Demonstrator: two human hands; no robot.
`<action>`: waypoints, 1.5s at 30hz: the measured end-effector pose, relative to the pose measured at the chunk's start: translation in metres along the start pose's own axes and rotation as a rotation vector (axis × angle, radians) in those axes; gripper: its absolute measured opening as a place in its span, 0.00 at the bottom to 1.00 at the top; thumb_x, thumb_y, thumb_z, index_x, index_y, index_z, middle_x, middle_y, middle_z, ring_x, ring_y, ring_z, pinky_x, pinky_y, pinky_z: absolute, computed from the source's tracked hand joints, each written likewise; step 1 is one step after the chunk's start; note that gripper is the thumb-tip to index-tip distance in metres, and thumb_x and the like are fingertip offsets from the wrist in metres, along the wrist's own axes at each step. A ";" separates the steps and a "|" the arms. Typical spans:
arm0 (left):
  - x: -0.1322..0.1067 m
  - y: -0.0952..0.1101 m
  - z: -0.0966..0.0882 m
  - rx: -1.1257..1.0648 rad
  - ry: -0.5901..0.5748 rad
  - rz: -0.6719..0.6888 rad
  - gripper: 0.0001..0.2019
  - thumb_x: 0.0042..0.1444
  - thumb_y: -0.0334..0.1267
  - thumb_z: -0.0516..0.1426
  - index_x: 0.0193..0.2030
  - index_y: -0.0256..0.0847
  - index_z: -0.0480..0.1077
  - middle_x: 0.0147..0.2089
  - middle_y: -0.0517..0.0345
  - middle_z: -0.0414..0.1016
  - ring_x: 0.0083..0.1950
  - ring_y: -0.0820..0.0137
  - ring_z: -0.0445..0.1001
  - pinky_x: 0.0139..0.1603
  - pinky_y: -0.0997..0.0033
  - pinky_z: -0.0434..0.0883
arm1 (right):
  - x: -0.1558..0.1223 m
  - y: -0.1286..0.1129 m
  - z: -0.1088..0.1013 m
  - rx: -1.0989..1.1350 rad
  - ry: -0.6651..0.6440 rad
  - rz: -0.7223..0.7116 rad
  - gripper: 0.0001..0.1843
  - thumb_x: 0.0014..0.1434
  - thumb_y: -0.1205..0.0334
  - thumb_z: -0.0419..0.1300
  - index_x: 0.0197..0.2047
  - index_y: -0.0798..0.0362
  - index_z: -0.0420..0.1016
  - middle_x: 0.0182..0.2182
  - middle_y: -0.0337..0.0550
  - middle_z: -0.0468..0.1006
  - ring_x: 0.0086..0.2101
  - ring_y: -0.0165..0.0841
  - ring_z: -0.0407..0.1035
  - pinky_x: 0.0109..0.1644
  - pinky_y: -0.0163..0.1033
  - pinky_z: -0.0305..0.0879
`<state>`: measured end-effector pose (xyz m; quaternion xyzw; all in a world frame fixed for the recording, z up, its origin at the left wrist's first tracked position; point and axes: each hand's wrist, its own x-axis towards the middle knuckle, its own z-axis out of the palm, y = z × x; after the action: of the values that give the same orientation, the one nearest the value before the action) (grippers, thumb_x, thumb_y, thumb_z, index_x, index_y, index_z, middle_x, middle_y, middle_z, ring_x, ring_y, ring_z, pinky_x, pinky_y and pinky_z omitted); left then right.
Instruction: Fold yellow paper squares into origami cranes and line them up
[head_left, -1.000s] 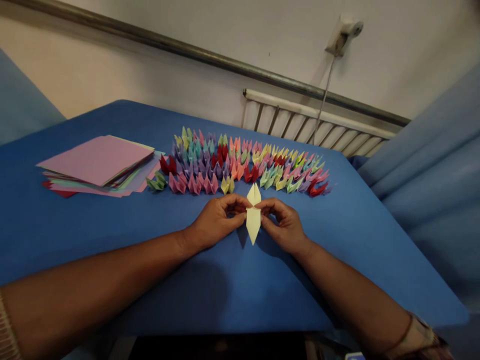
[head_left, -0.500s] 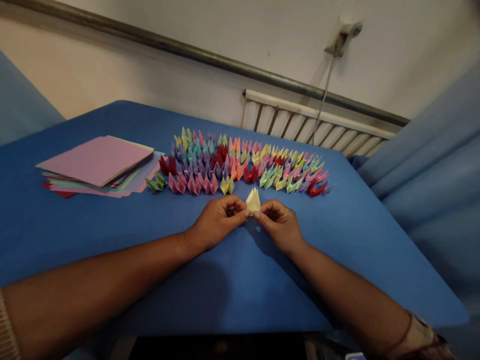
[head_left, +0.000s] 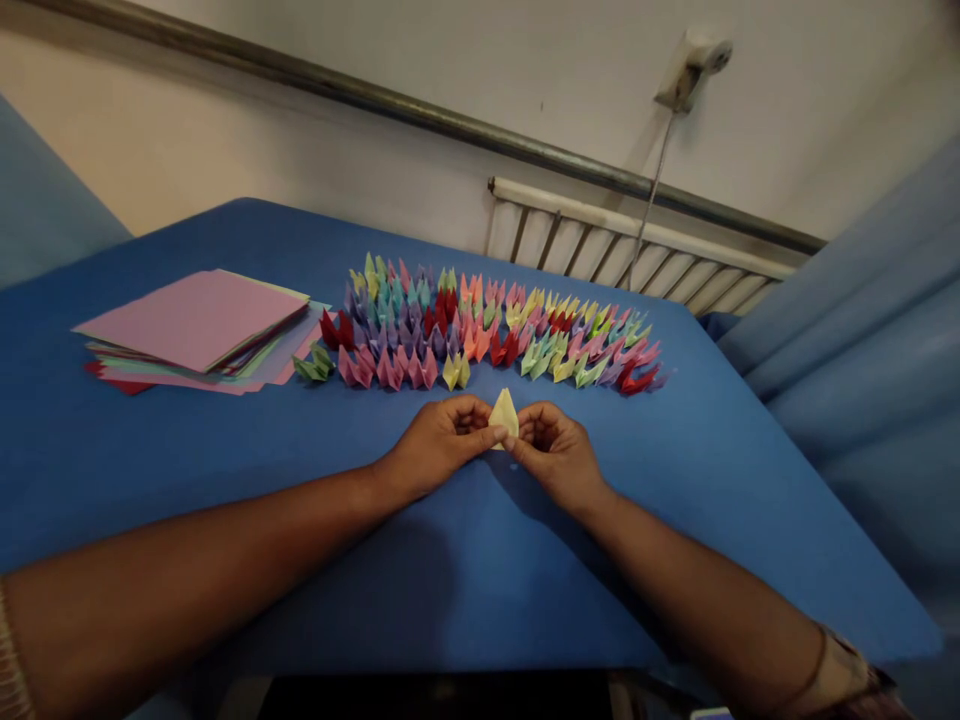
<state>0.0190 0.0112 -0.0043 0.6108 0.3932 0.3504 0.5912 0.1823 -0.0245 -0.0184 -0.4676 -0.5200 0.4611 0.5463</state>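
Note:
A small pale-yellow folded paper (head_left: 505, 411), pointed at the top, is held upright between my two hands above the blue table. My left hand (head_left: 439, 440) pinches its lower left side, thumb across the front. From the other side my right hand (head_left: 559, 450) grips the lower right edge between thumb and fingers. Both thumb tips meet near the bottom of the paper. Just beyond my hands stand rows of folded paper cranes (head_left: 476, 342) in many colours, the nearest a yellow crane (head_left: 456, 371).
A stack of square coloured paper sheets (head_left: 199, 325), pink on top, lies at the left on the blue table (head_left: 315, 590). Behind are a white radiator (head_left: 592, 235) and a metal pipe (head_left: 420, 115) along the wall. A blue curtain (head_left: 885, 330) hangs at the right.
The folded paper sits slightly lower, its top narrower and more pointed. My left thumb has slid further across its front. Both hands keep hold of it.

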 end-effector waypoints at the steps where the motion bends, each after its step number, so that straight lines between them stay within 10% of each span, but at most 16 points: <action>1: 0.000 0.000 0.000 -0.003 0.010 0.001 0.13 0.47 0.45 0.65 0.30 0.38 0.70 0.27 0.62 0.71 0.28 0.74 0.68 0.29 0.75 0.64 | -0.001 0.000 0.000 -0.006 -0.014 0.000 0.17 0.47 0.50 0.69 0.31 0.51 0.69 0.21 0.32 0.70 0.22 0.25 0.62 0.26 0.32 0.61; 17: 0.000 0.008 -0.001 -0.015 -0.058 0.013 0.17 0.56 0.49 0.58 0.25 0.37 0.69 0.23 0.63 0.68 0.26 0.76 0.66 0.29 0.75 0.64 | 0.001 -0.009 -0.003 0.020 -0.020 0.066 0.17 0.52 0.48 0.66 0.25 0.52 0.70 0.18 0.32 0.69 0.20 0.25 0.62 0.25 0.32 0.63; 28: 0.001 0.005 -0.005 -0.368 -0.115 -0.232 0.14 0.47 0.40 0.68 0.32 0.37 0.68 0.27 0.60 0.76 0.28 0.76 0.74 0.31 0.77 0.69 | -0.002 -0.008 -0.008 0.093 -0.062 -0.004 0.16 0.61 0.48 0.59 0.34 0.53 0.74 0.22 0.35 0.73 0.24 0.27 0.68 0.31 0.34 0.64; 37: 0.001 0.002 -0.012 -0.521 -0.256 -0.285 0.16 0.47 0.38 0.69 0.38 0.34 0.70 0.32 0.55 0.78 0.29 0.76 0.74 0.31 0.78 0.69 | -0.001 -0.008 -0.002 0.216 -0.084 0.043 0.15 0.51 0.50 0.68 0.32 0.51 0.71 0.23 0.33 0.74 0.23 0.27 0.69 0.29 0.34 0.65; 45: 0.002 0.005 -0.008 -0.321 -0.110 -0.202 0.15 0.46 0.40 0.69 0.32 0.36 0.69 0.26 0.62 0.73 0.27 0.77 0.72 0.30 0.78 0.68 | -0.004 -0.009 -0.006 0.001 -0.072 -0.039 0.14 0.55 0.49 0.64 0.31 0.52 0.73 0.24 0.35 0.72 0.25 0.26 0.64 0.30 0.34 0.60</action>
<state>0.0127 0.0165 0.0007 0.4844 0.3587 0.3133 0.7338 0.1879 -0.0297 -0.0100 -0.4401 -0.5480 0.4670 0.5365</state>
